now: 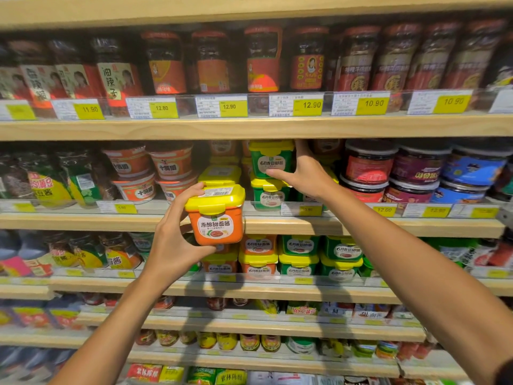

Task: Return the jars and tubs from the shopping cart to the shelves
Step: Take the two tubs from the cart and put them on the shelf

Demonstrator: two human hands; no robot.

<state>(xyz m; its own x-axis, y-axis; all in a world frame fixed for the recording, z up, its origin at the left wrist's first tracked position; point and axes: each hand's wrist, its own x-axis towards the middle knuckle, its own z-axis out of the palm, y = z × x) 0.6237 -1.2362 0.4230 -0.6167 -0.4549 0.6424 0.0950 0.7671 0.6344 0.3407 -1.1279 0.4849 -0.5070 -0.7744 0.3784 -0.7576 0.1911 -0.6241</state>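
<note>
My left hand (177, 234) grips an orange tub with a yellow lid (218, 218), held upright in front of the middle shelf's edge (83, 219). Just behind it a yellow-lidded tub (220, 173) sits on that shelf. My right hand (304, 173) reaches onto the same shelf and holds the upper green tub with a yellow lid (270, 159), thumb across its front and fingers behind its right side. That tub is stacked on another green tub (269, 194). The shopping cart is out of view.
Red-lidded sauce jars (262, 59) fill the top shelf behind price tags. Orange cups (152, 168) stand left of the tubs, round black-lidded tubs (369, 165) right. The shelf below holds rows of orange and green tubs (298, 255). Lower shelves carry pouches and small jars.
</note>
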